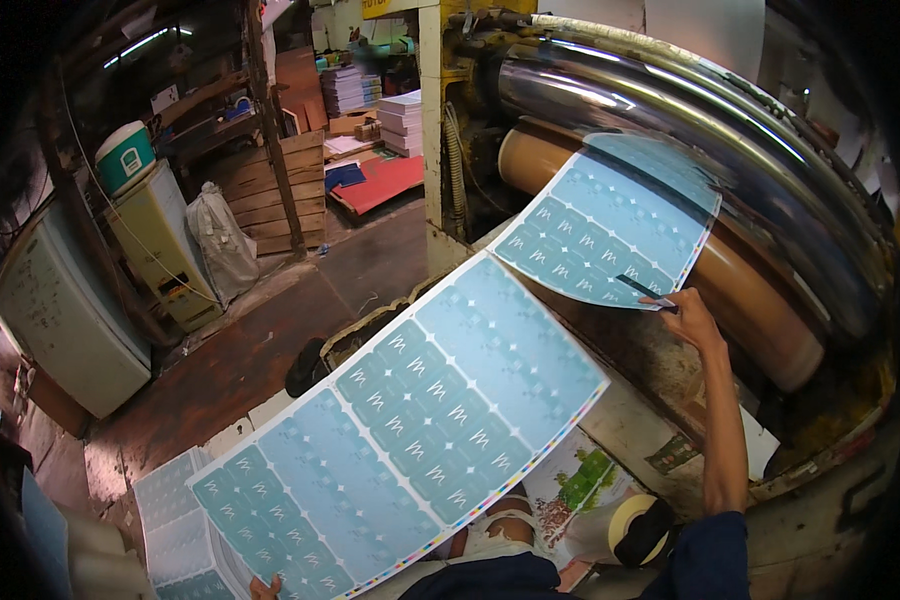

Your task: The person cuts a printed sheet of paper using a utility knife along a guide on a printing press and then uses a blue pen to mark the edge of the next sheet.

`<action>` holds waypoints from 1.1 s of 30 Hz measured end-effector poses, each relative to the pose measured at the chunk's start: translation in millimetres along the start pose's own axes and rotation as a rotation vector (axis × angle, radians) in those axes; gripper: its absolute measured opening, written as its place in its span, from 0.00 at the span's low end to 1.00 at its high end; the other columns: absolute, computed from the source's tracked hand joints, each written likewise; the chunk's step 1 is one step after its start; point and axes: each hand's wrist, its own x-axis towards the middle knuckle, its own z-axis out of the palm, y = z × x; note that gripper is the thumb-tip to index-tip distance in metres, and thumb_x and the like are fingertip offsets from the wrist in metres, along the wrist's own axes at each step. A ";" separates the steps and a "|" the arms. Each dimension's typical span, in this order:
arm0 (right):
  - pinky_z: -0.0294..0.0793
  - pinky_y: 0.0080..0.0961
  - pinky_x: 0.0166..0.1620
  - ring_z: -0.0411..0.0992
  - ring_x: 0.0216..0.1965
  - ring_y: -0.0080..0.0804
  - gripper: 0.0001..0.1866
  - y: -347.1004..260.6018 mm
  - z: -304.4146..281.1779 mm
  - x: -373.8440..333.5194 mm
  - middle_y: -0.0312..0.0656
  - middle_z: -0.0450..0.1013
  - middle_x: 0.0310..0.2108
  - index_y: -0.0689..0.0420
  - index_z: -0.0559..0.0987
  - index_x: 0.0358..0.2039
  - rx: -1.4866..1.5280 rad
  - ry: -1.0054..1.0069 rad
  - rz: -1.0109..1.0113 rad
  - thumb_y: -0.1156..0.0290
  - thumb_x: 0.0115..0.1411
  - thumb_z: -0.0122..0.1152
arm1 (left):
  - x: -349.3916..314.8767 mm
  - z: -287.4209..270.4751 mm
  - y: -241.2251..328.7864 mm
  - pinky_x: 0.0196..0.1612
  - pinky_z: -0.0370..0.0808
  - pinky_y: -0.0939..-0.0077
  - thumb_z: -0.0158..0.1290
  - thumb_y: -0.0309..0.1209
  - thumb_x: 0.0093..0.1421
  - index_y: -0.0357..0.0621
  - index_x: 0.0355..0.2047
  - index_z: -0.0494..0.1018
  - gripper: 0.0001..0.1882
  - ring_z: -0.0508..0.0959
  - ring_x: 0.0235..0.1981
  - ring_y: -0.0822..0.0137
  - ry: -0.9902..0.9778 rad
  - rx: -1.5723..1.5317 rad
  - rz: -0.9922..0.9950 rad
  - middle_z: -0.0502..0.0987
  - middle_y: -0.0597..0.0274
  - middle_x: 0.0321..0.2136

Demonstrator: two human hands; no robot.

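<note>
My left hand point(263, 588), only partly in view at the lower edge, grips the near edge of a long teal printed sheet point(410, 400). This sheet slopes up toward the rollers. A second sheet of the same print point(600, 225) hangs curved off the brown roller point(535, 160). The sheets meet or nearly meet at a left corner, with a gap widening to the right. At the hanging sheet's lower right corner, my right hand point(688, 318) is closed around a dark narrow blade-like tool point(638, 289). The blade lies over the print; its handle is mostly hidden.
Large shiny metal rollers point(660, 105) stand above the brown one. More printed sheets point(175, 510) lie at lower left. A tape-like roll point(620, 530) sits near my right arm. Further back are a white cabinet point(65, 300), a teal cooler point(125, 158) and paper stacks point(402, 122).
</note>
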 end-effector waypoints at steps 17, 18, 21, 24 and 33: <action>0.67 0.21 0.27 0.66 0.20 0.21 0.18 -129.1 7.1 -39.2 0.52 0.77 0.26 0.55 0.82 0.44 0.250 0.156 0.059 0.81 0.51 0.60 | 115.2 93.4 -39.8 0.44 0.74 0.71 0.62 0.24 0.54 0.33 0.50 0.68 0.24 0.75 0.39 0.67 0.190 0.181 0.259 0.76 0.57 0.39; 0.67 0.21 0.27 0.66 0.20 0.21 0.18 -132.9 6.5 -49.1 0.52 0.77 0.26 0.55 0.82 0.44 0.235 0.150 0.079 0.81 0.51 0.60 | 116.5 107.7 -36.5 0.45 0.73 0.71 0.61 0.23 0.54 0.32 0.53 0.65 0.27 0.75 0.40 0.64 0.034 0.197 0.265 0.76 0.56 0.41; 0.72 0.20 0.32 0.76 0.29 0.21 0.18 -147.2 8.8 -58.7 0.50 0.79 0.37 0.56 0.81 0.44 0.281 0.173 0.002 0.82 0.50 0.60 | 126.9 99.2 -22.0 0.46 0.73 0.69 0.62 0.25 0.53 0.30 0.57 0.58 0.35 0.76 0.41 0.59 -0.107 0.250 0.328 0.75 0.53 0.44; 0.73 0.21 0.33 0.78 0.32 0.26 0.20 -143.7 15.8 -62.5 0.50 0.77 0.41 0.56 0.81 0.44 0.341 0.157 0.002 0.83 0.50 0.59 | 118.1 120.0 -16.0 0.51 0.71 0.62 0.67 0.32 0.48 0.35 0.63 0.52 0.47 0.72 0.49 0.52 0.018 0.585 0.384 0.65 0.47 0.54; 0.75 0.25 0.36 0.79 0.38 0.41 0.24 -153.7 35.6 -89.6 0.53 0.73 0.48 0.56 0.80 0.45 0.363 0.168 0.006 0.85 0.46 0.55 | 40.1 220.4 -32.5 0.39 0.80 0.62 0.57 0.13 0.48 0.51 0.68 0.25 0.60 0.68 0.55 0.37 0.316 1.582 0.206 0.40 0.26 0.64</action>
